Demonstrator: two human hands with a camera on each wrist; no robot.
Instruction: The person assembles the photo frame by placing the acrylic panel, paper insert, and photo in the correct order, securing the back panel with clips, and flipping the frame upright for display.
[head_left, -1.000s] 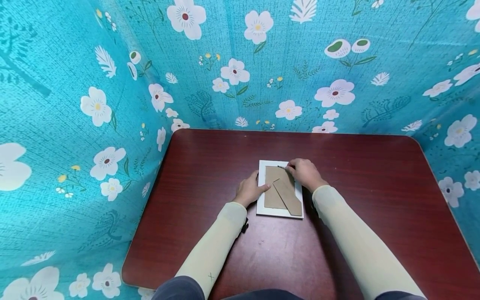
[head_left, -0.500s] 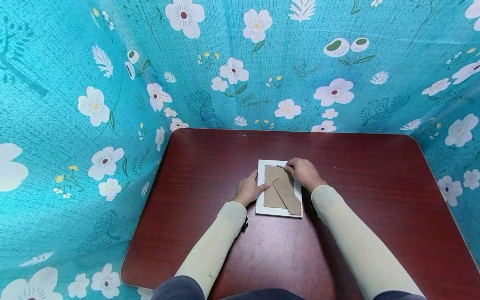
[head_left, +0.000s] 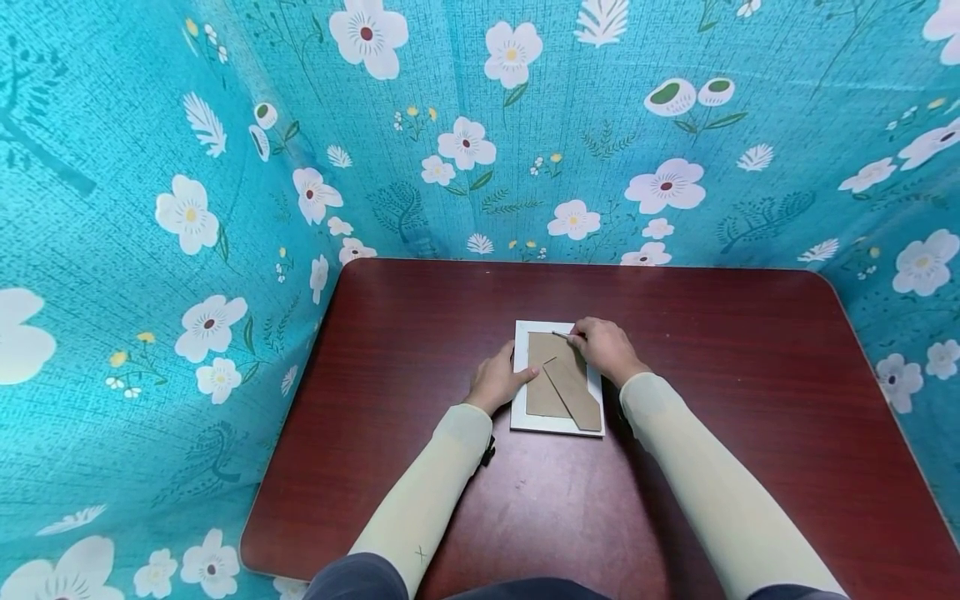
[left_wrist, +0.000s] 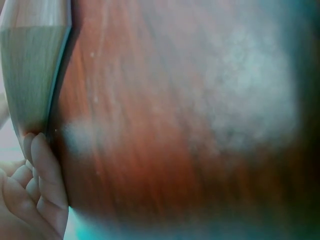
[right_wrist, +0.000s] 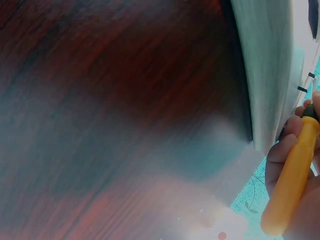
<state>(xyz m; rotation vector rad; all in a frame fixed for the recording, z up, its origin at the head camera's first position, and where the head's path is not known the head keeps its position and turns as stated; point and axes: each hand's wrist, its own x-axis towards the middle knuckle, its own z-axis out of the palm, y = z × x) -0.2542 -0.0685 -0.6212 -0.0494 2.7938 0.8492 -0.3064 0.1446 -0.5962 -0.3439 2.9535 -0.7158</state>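
A white picture frame (head_left: 519,408) lies face down on the table, its brown backing board (head_left: 542,392) and slanting easel leg (head_left: 577,396) facing up. My left hand (head_left: 495,381) grips the frame's left side, thumb on top of the back and fingers along the outer edge. At the top right corner, my right hand (head_left: 609,348) holds a screwdriver with an orange-yellow handle (right_wrist: 291,185). Its thin shaft (head_left: 561,334) reaches over the upper edge of the backing board. Small dark tabs (right_wrist: 302,89) stick out near the tip in the right wrist view.
The dark red wooden table (head_left: 405,333) has rounded corners and stretches out on all sides of the frame. A turquoise flowered cloth (head_left: 420,83) hangs behind it and along its left and right sides.
Both hands keep their hold, and the frame and screwdriver stay in nearly the same place. The whole head view shifts very slightly.
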